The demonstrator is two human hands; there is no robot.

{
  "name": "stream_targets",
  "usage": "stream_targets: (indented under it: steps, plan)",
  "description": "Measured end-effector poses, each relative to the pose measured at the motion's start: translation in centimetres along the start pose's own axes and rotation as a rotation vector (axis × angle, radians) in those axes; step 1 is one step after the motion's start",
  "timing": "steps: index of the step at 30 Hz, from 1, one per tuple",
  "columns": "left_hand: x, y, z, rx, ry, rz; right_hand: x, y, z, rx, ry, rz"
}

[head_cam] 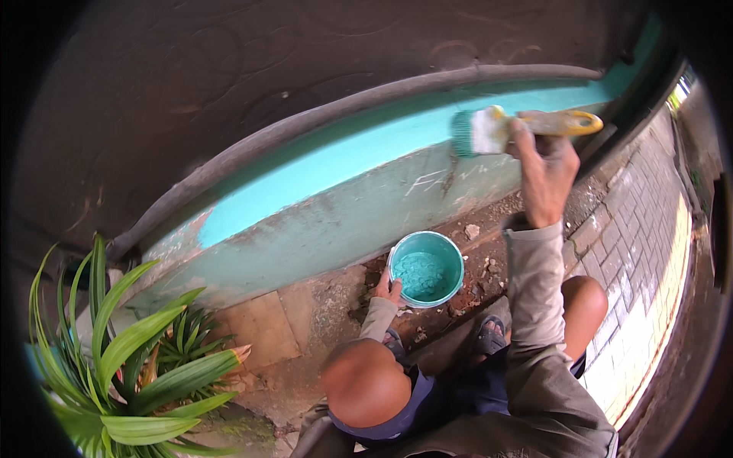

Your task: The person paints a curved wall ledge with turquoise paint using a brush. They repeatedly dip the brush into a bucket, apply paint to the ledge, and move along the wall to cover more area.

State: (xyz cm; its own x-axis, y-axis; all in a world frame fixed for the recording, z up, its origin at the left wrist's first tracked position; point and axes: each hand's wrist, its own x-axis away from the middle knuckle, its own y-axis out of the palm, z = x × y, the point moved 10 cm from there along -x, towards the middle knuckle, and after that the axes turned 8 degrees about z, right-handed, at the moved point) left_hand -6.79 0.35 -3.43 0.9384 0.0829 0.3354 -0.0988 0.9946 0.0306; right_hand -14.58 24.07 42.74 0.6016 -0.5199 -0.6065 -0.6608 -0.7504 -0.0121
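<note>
My right hand (547,172) is raised at the upper right, shut on the yellowish handle of a wide paintbrush (487,130). Turquoise paint coats the bristles, which point left over the low wall. Down at the centre, my left hand (390,287) grips the left side of a round bucket (427,300) that holds thick, lumpy turquoise paint (422,275). Fresh-looking bright turquoise (320,177) covers the upper band of the wall; the lower band (343,235) is a dull, stained grey-green with pale scratched marks. Whether the bristles touch the wall cannot be told.
Leafy potted-type plants (137,355) spread at the lower left. A grey pipe-like edge (343,106) runs above the painted band, below a dark panel (229,68). Rubble and soil (487,269) lie along the wall's foot, with brick paving (624,217) at the right.
</note>
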Motion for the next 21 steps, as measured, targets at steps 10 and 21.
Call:
stream_targets:
  steps: [10,21]
  plan:
    - [-0.7,-0.2,-3.0,-0.284,0.109,0.074,5.1,4.1,-5.4,-0.316,0.278,-0.258]
    - [-0.3,0.6,-0.7,-0.274,0.021,0.022,14.9,20.3,-14.5,-0.730,0.242,-0.767]
